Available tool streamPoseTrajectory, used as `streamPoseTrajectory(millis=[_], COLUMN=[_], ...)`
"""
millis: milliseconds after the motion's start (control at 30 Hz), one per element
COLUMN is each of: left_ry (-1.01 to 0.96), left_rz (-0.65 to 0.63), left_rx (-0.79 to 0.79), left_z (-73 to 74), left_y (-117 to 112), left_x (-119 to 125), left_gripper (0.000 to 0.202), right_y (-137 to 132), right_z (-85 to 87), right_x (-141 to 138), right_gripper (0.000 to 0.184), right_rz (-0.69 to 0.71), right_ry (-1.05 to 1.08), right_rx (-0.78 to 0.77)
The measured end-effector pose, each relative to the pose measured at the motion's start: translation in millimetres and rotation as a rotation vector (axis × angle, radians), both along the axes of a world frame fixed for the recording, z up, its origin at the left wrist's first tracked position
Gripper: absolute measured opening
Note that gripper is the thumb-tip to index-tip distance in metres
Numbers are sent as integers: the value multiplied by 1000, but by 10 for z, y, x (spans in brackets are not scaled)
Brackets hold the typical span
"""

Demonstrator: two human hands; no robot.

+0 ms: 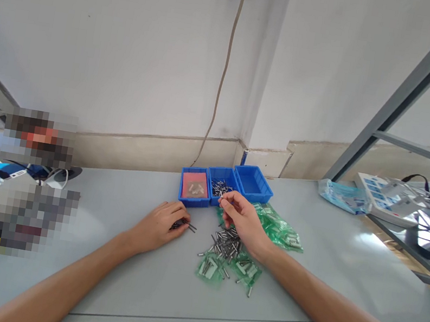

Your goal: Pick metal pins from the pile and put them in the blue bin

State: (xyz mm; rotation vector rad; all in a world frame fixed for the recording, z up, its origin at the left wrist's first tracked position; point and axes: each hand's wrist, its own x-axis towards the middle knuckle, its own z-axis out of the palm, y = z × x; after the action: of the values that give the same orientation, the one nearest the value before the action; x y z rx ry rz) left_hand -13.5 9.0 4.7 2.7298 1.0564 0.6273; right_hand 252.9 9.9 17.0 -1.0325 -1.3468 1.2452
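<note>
My left hand [165,225] rests on the table with its fingers curled round several thin dark metal pins [192,228], whose ends stick out beside the thumb. My right hand [242,218] is raised in front of the middle blue bin [213,201], thumb and forefinger pinched together; what lies between them is too small to make out. More short metal pins [219,187] fill part of that bin. Below my right hand is a loose pile of metal pins [226,244], with small green plastic bags [210,270] of pins at its near side.
The left blue bin [199,204] holds a pink sheet and a small clear bag. The right blue bin [253,184] stands beside the middle one. Larger green bags [281,230] lie behind my right forearm. Electronics and cables occupy both table ends; a blurred person is at far left.
</note>
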Motion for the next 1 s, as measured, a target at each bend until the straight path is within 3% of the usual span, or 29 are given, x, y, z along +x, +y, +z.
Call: streamPoseTrajectory(millis=[1000], left_ry=[23], left_rz=[30], left_rx=[-1], left_z=[9], left_y=[3], left_x=[-8], left_gripper=[7], right_y=[4], right_z=[-3], right_x=[-2], right_gripper=[32], right_rz=[-4], right_ry=[-2], right_rx=[-21])
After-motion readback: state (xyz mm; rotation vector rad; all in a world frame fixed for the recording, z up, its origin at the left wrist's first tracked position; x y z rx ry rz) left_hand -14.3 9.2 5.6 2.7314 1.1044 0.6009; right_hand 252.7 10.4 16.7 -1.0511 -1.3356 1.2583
